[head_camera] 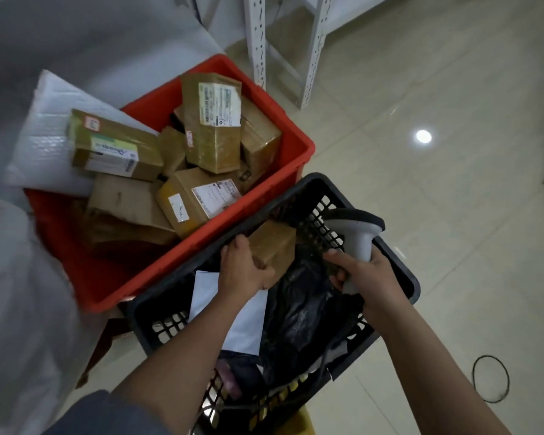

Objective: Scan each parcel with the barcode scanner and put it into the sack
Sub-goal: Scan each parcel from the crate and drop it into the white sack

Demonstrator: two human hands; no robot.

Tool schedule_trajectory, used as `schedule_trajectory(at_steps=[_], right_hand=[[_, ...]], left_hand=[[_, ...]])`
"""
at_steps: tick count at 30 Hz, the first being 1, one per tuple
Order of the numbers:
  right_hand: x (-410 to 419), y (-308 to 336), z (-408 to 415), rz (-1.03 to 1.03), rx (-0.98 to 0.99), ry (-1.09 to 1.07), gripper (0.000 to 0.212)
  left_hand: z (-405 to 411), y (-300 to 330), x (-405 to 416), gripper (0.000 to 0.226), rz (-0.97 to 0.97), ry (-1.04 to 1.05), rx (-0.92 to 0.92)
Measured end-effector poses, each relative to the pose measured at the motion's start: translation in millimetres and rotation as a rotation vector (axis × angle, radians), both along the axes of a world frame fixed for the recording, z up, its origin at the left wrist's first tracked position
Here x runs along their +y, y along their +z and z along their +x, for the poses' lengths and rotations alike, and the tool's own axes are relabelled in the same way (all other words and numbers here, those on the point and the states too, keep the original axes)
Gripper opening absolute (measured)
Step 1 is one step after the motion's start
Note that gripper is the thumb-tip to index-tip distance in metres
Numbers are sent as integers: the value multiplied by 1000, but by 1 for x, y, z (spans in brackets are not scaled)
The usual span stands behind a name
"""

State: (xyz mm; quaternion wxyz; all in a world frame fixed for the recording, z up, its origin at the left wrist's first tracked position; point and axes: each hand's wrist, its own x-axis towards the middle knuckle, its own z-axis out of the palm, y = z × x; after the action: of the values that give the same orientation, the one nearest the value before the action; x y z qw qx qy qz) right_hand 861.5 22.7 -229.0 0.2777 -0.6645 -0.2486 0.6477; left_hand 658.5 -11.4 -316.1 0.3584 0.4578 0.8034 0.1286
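Meanwhile, left hand [245, 268] fingers clamp a brown parcel [275, 246]; right hand [369, 274] fingers wrap the scanner [358, 233].

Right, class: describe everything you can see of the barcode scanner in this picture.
The barcode scanner is a pistol-shaped handheld unit, seemingly plastic, with a light grey body and a dark band along the top of its head. It stands roughly upright, head tilted towards the left. The right hand grips its handle, fingers curled round the front, hiding the lower end. It is held over the right side of the black basket, close to the small brown parcel in the left hand.
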Motion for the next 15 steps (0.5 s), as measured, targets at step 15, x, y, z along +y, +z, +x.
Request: schedule_trajectory(at_steps=[15], right_hand=[[-65, 185, -68, 299, 127, -88, 38]], left_hand=[[-60, 246, -87, 40, 31, 738, -1499]])
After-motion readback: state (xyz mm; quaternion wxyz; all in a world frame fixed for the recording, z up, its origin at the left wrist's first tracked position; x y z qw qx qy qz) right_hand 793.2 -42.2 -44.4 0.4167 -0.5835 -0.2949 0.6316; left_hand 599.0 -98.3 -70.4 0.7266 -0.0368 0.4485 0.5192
